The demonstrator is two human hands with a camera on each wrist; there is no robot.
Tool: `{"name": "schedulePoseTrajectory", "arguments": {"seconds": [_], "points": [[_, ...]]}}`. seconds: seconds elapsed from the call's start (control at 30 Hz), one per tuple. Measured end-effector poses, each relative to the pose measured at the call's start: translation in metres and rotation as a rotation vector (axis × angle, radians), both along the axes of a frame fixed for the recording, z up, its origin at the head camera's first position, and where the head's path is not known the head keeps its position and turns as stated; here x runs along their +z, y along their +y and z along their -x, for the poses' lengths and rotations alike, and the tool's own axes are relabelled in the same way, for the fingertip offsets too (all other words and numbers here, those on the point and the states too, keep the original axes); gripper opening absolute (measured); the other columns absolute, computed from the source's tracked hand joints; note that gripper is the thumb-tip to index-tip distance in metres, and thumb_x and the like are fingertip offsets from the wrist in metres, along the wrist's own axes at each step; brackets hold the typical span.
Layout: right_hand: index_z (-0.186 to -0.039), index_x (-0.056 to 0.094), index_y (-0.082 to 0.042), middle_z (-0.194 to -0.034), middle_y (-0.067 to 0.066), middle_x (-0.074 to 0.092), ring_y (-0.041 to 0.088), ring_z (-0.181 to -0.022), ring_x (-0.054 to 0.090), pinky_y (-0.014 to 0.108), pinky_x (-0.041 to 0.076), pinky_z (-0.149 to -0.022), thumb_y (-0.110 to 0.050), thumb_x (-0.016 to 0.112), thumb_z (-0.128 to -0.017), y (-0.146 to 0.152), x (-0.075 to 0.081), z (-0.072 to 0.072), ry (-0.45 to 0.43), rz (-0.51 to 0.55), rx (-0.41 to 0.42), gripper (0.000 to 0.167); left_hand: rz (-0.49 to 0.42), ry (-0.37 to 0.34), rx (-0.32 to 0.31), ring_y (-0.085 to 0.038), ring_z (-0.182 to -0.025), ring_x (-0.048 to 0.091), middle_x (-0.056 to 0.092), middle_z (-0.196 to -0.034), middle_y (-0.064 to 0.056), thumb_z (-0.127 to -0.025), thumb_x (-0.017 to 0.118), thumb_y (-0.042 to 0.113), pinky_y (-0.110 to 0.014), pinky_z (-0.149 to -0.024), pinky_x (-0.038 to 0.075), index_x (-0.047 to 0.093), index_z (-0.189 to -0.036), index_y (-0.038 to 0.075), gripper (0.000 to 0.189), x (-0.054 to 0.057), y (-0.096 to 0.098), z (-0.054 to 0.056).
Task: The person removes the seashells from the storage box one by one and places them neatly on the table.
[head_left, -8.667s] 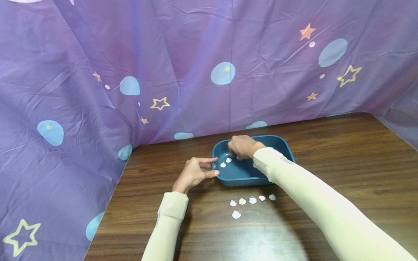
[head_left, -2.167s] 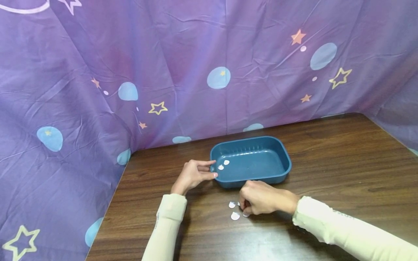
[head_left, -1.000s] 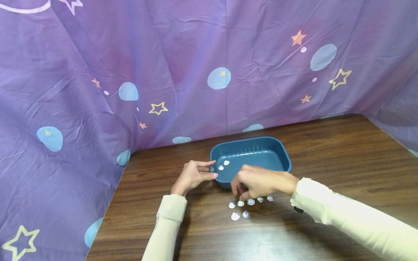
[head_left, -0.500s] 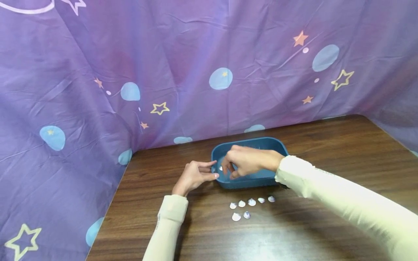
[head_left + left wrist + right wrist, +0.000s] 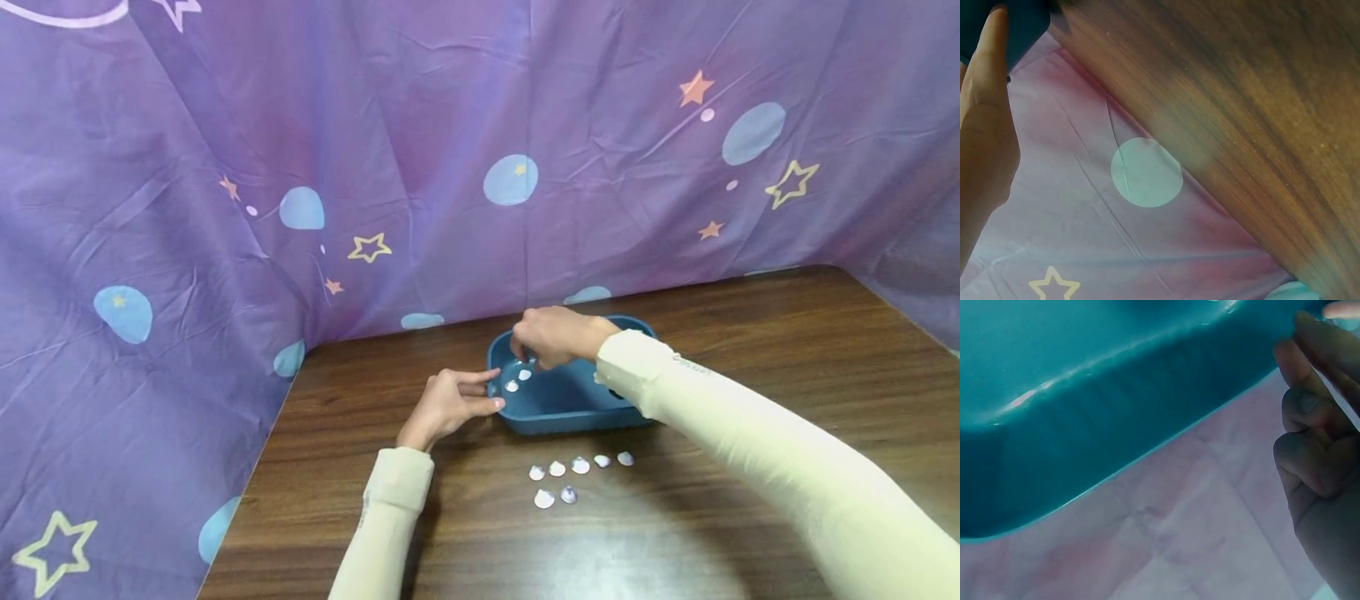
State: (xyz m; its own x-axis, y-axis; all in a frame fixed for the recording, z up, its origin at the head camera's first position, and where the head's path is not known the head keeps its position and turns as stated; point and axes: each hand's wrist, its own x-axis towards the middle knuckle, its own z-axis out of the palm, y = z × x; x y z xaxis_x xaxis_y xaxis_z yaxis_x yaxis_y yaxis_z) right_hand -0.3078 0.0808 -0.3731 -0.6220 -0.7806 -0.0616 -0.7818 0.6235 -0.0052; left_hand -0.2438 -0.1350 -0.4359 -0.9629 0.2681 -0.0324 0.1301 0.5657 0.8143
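The left end of a blue rectangular basin (image 5: pixel 558 425) is steadied by my left hand (image 5: pixel 448 407), fingertips over the end rim and thumb near the front corner. In the left wrist view, a straight finger (image 5: pixel 992 47) lies against the basin. My right hand (image 5: pixel 557 336) reaches down into the basin's left part, thumb and index finger a little apart. Just below these fingertips lies one white seashell (image 5: pixel 525 375); another seashell (image 5: pixel 512 386) is nearer the left wall. In the right wrist view, the rear fingers (image 5: pixel 1310 419) are curled and the index finger stretches forward.
In front of the basin, several seashells (image 5: pixel 580 465) form a row on the brown wooden table (image 5: pixel 772 358). A shorter second row sits nearer, with a white shell (image 5: pixel 543 498) and a purplish shell (image 5: pixel 569 495). A purple patterned cloth (image 5: pixel 420 125) hangs behind.
Since the oldest frame, the purplish shell has joined the second row. My right hand has moved from that row back over the basin and down into it. My left hand stays at the basin's end.
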Motion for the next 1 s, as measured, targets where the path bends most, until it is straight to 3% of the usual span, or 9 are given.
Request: {"name": "schedulePoseTrajectory", "arguments": {"seconds": [0.27, 0.47, 0.67, 1.0], "points": [[-0.080, 0.077, -0.016, -0.081, -0.002, 0.075, 0.015, -0.074, 0.068, 0.033, 0.060, -0.065, -0.006, 0.081, -0.075, -0.004, -0.025, 0.013, 0.025, -0.087, 0.021, 0.012, 0.007, -0.016, -0.002, -0.025, -0.106, 0.074, 0.077, -0.111, -0.016, -0.080, 0.086, 0.024, -0.039, -0.094, 0.061, 0.070, -0.129, 0.018, 0.052, -0.008, 0.003, -0.003], [-0.076, 0.077, -0.018, -0.081, -0.003, 0.076, 0.014, -0.075, 0.070, 0.033, 0.062, -0.067, -0.006, 0.081, -0.075, -0.010, -0.038, 0.019, 0.031, -0.107, -0.014, 0.013, -0.006, 0.002, -0.012, -0.026, -0.105, 0.074, 0.076, -0.111, -0.018, -0.080, 0.086, 0.024, -0.038, -0.090, 0.062, 0.071, -0.127, 0.016, 0.050, -0.009, 0.004, -0.005], [-0.080, 0.077, -0.016, -0.082, -0.002, 0.076, 0.012, -0.073, 0.068, 0.031, 0.062, -0.067, -0.008, 0.080, -0.079, -0.019, -0.040, 0.024, -0.015, -0.088, -0.051, 0.009, 0.001, 0.000, -0.011, -0.027, -0.106, 0.074, 0.076, -0.112, -0.019, -0.081, 0.085, 0.023, -0.040, -0.091, 0.062, 0.071, -0.127, 0.015, 0.049, -0.005, 0.000, -0.004], [-0.084, 0.076, -0.017, -0.090, 0.002, 0.075, 0.018, -0.081, 0.069, 0.036, 0.063, -0.069, -0.012, 0.085, -0.077, -0.033, -0.042, 0.027, 0.011, -0.153, -0.073, 0.013, -0.007, 0.002, -0.021, -0.028, -0.106, 0.074, 0.076, -0.112, -0.019, -0.082, 0.084, 0.023, -0.038, -0.090, 0.063, 0.071, -0.128, 0.014, 0.049, -0.001, -0.001, 0.001]]}}
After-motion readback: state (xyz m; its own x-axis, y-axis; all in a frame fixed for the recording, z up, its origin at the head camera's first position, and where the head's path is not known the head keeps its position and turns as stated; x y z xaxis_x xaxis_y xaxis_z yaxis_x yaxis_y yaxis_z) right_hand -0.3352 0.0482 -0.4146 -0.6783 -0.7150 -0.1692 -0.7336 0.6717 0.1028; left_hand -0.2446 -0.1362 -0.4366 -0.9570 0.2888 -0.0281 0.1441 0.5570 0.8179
